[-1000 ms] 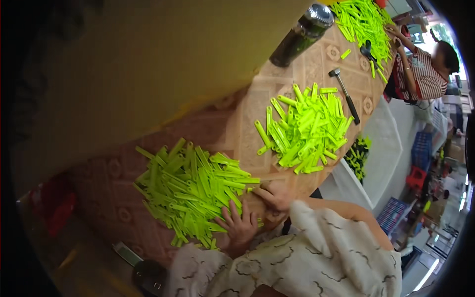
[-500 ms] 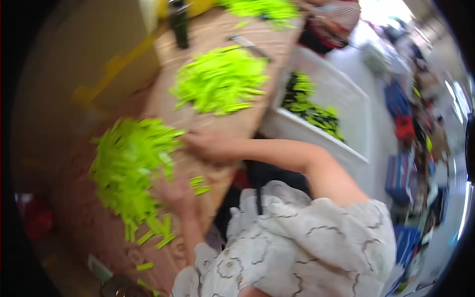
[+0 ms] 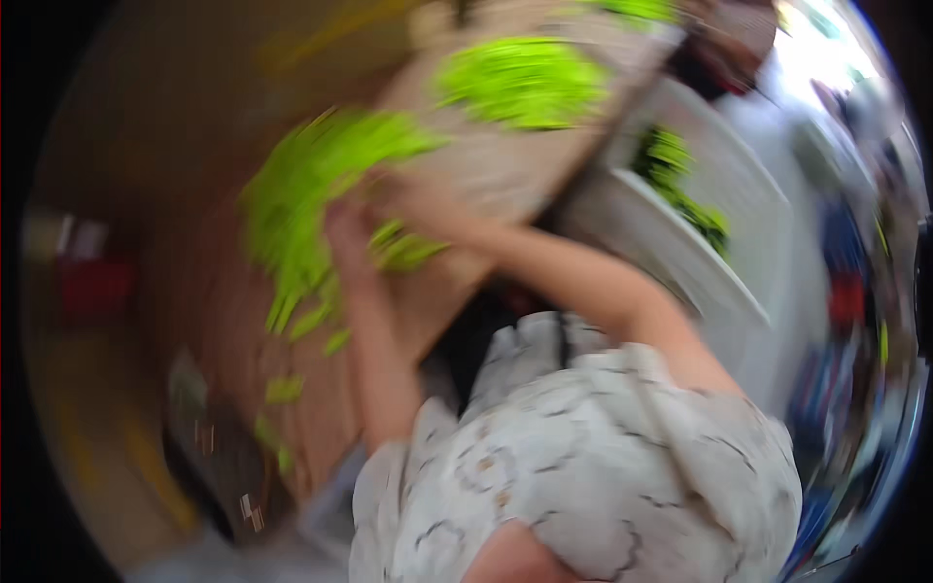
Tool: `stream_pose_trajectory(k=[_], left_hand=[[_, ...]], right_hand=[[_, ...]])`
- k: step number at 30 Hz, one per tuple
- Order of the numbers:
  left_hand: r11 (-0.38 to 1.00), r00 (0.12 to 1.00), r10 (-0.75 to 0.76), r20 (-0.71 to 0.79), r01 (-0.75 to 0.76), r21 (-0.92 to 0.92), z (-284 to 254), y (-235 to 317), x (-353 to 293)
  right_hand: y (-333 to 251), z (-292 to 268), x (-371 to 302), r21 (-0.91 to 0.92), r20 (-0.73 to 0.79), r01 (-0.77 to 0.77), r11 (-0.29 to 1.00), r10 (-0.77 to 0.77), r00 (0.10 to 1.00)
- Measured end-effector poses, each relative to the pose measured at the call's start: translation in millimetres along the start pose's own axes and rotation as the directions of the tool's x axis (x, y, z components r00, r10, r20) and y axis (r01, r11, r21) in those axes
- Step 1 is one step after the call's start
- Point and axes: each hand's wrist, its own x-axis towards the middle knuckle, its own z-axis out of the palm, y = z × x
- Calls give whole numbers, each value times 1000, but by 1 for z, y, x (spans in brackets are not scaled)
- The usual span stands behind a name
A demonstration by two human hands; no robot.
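A heap of flat, bright yellow-green strips [image 3: 292,194] lies on the brown tabletop [image 3: 428,311]. At the heap's right side my left hand [image 3: 348,222] and my right hand [image 3: 403,194] are close together, almost meeting. Motion smears the fingers of both, so whether they pinch a strip cannot be made out. A small group of strips [image 3: 406,249] lies just below my right hand, beside my left wrist. Several loose strips [image 3: 284,390] trail off toward the near end of the table.
Another heap of yellow-green strips [image 3: 523,84] lies farther along the table, with part of a third heap [image 3: 637,8] beyond. Right of the table stands a white bin [image 3: 695,260] holding dark and yellow-green pieces [image 3: 671,175]. Another person [image 3: 729,44] is at the far end.
The view has swung, shifting the table and heaps up and right in the picture. My hands have come closer together beside the near heap.
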Motion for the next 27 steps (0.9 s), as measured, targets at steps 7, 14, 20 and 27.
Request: stream_pose_trajectory(k=[7, 14, 20, 27], left_hand=[[497, 885, -451, -118, 138, -857, 2, 41, 8], [510, 840, -523, -142, 176, -842, 2, 28, 6], [755, 743, -480, -466, 79, -651, -10, 23, 11], [866, 718, -468, -515, 257, -428, -3, 54, 30]], right_hand=[[-17, -6, 20, 218, -88, -208, 953, 232, 969], [9, -18, 32, -24, -152, 66, 998, -69, 986], [61, -74, 60, 175, -184, -95, 980, 127, 975], [89, -115, 62, 505, 25, -423, 752, 477, 878]])
